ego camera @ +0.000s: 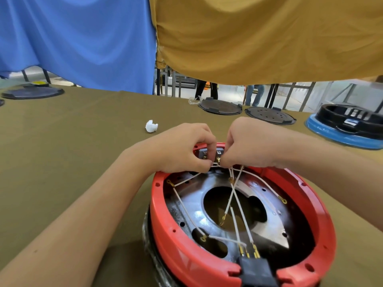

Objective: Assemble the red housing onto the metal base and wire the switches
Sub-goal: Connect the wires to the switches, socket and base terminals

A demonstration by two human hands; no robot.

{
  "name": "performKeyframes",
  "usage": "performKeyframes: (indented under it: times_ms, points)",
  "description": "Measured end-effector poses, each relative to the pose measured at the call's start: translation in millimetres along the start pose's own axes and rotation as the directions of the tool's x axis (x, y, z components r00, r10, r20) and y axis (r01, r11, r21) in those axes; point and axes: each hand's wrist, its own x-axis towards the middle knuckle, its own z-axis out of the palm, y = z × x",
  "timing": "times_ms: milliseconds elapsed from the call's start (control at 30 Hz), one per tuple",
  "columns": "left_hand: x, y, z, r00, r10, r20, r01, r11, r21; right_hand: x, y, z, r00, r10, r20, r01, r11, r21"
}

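The red housing [165,220] sits as a ring around the shiny metal base [199,214] on the table in front of me. Several white wires [238,206] with brass terminals cross the base. A black socket block [256,270] sits in the housing's near rim with wires plugged in. At the far rim, switches [218,153] show between my hands. My left hand [186,150] pinches at the switch terminals. My right hand [250,141] pinches a white wire end against the same switch.
A crumpled white paper ball [151,126] lies on the olive table cloth [72,141]. Dark round plates [220,106] [270,115] and a black part on a blue ring [346,127] stand at the back right. Another dark plate [32,92] is far left. Blue and yellow curtains hang behind.
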Motion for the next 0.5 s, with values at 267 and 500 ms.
performKeyframes:
  times_ms: [267, 500]
  points:
    - [0.8, -0.4, 1.2, 1.000, 0.024, 0.006, -0.024, 1.000, 0.001, -2.3, -4.6, 3.1, 1.000, 0.019, -0.015, -0.019, 1.000, 0.000]
    - [0.7, -0.5, 1.4, 1.000, 0.024, 0.014, -0.024, 1.000, -0.012, -5.4, -14.5, 0.5, 1.000, 0.008, 0.009, -0.007, 0.990, -0.140]
